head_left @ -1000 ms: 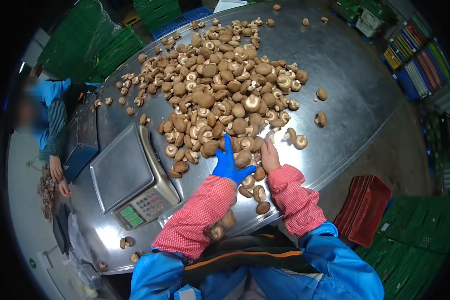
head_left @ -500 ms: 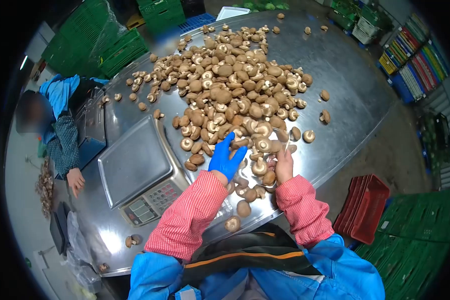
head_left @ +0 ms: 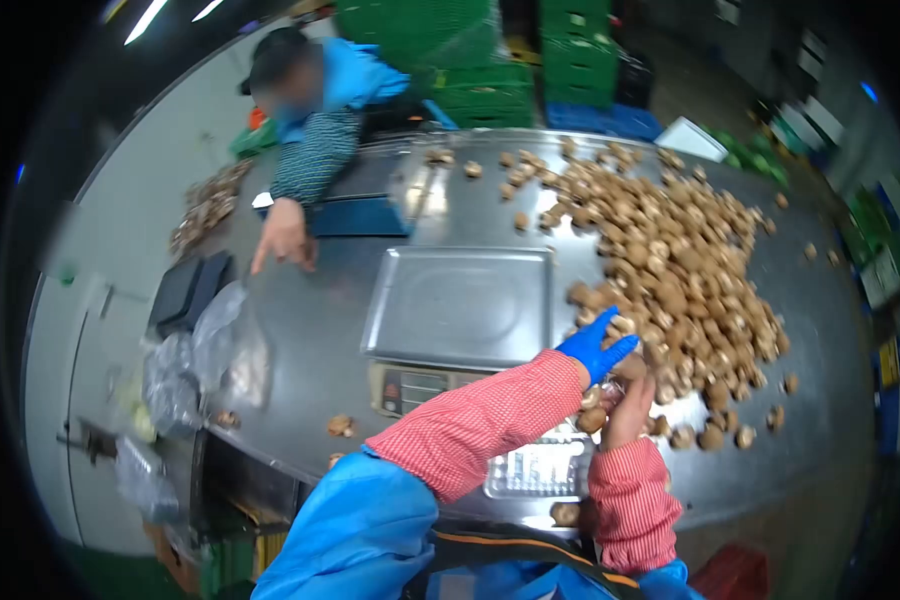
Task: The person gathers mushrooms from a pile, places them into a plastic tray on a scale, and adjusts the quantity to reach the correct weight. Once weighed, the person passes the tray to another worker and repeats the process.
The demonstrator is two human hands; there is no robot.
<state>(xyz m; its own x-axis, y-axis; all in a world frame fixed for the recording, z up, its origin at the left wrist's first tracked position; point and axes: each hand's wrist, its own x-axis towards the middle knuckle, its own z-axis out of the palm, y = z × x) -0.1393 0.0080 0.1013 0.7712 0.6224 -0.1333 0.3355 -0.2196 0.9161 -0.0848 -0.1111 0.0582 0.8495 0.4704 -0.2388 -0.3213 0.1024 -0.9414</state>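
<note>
My left hand (head_left: 598, 348), in a blue glove, reaches over the near left edge of a heap of brown mushrooms (head_left: 685, 265). Its fingers are spread, and mushrooms lie around and below them. Close on its right, my bare right hand (head_left: 630, 408) curls around what looks like a clear plastic tray with mushrooms at it; blur and the fingers hide most of this tray. Another clear plastic tray (head_left: 538, 468) lies on the table below my left forearm. A loose mushroom (head_left: 565, 514) sits near the table's front edge.
A scale (head_left: 460, 305) with a flat metal pan stands left of the heap on the metal table (head_left: 315, 370). Across the table, a person's hand (head_left: 284, 238) points downward. Plastic bags (head_left: 220, 340) lie at the left edge, and green crates (head_left: 485, 95) stand behind.
The view has swung left, so scale and heap appear further right. Both my hands remain at the heap's near edge, now closer together. The co-worker's hand still hangs over the table.
</note>
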